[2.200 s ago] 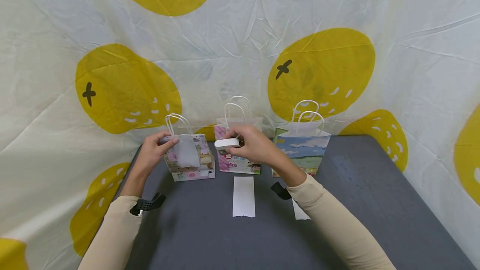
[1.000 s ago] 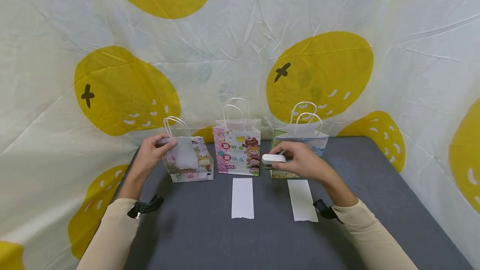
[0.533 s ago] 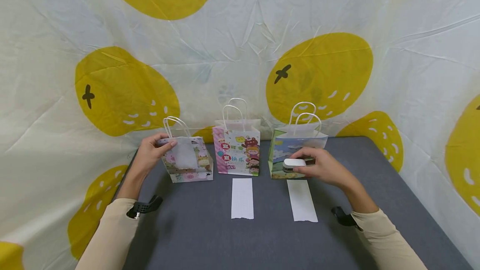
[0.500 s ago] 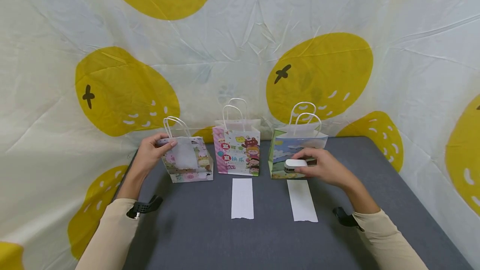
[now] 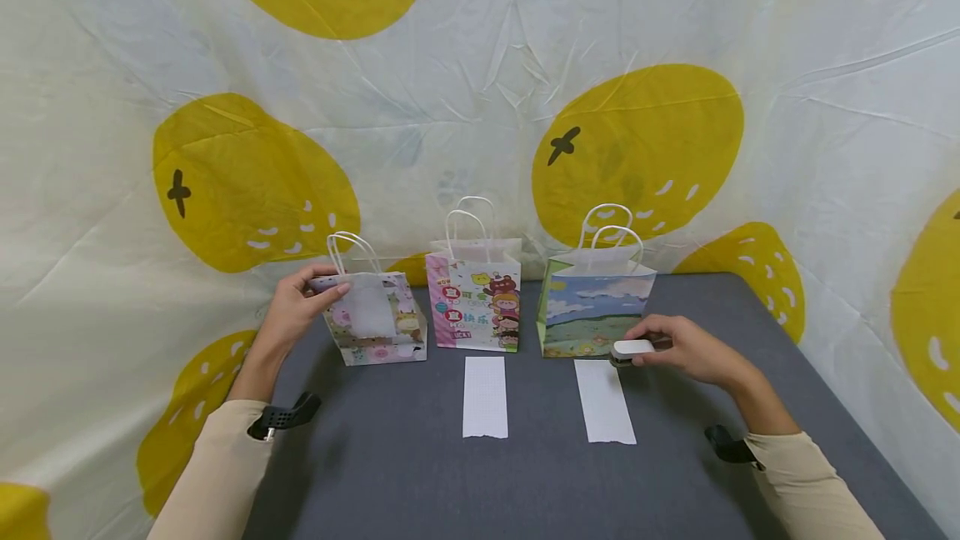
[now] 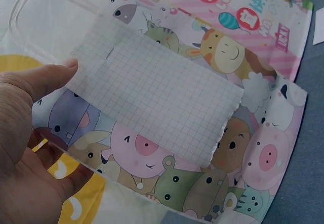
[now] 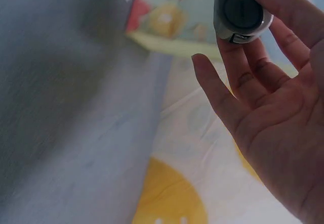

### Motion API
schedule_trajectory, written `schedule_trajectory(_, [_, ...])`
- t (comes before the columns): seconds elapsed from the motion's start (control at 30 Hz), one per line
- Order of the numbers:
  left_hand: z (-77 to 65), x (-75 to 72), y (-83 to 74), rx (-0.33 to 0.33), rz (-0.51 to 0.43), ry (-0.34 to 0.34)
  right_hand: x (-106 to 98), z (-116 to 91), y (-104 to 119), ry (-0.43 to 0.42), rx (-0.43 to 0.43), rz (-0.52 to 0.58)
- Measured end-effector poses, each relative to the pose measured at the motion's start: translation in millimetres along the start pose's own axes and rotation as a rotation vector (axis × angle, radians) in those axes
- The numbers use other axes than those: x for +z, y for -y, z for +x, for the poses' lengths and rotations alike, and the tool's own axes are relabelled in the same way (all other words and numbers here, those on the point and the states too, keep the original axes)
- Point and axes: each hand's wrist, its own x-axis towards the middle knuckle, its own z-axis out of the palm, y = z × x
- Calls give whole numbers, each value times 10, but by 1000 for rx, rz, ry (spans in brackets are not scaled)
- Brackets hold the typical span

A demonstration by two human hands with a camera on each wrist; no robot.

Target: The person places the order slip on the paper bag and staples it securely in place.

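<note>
My left hand [image 5: 294,307] pinches the upper left edge of a small animal-print paper bag [image 5: 412,325], thumb in front and fingers behind. A squared paper slip [image 6: 162,92] lies flat on that bag's front, and a short staple [image 6: 109,53] shows near its upper end. In my right hand [image 5: 693,348] is a small stapler with a white top [image 5: 632,347], pinched between thumb and fingers. It is above the table, just in front of the lower right of the landscape-print paper bag [image 5: 592,307]. The right wrist view shows the stapler's rounded dark end [image 7: 243,11].
A pink paper bag [image 5: 472,307] with cartoon characters stands in the middle. Two torn paper slips [image 5: 485,397] lie on the dark grey table [image 5: 525,490], one before the pink bag and one before the landscape bag. A fruit-patterned sheet [image 5: 465,148] hangs behind.
My right hand has carried the stapler from beside the animal-print bag to the right, past the pink bag, and lower. My left hand stays on its bag.
</note>
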Motion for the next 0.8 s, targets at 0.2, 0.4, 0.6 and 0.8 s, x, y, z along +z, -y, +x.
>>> schedule_trajectory(0.2, [-31, -45, 80, 10, -24, -13, -23, -80, -216, 24, -23, -23])
schedule_trajectory(0.4, [-88, -93, 139, 1, 11, -38, -20, -146, -350, 37, -59, -43])
schedule_trajectory(0.6, [-166, -136, 161, -13, 45, -62, -26, -174, -451, 46, -89, -81])
schedule_trajectory(0.8, [-262, -164, 185, -11, 42, -82, -45, -174, -553, 61, -87, -95])
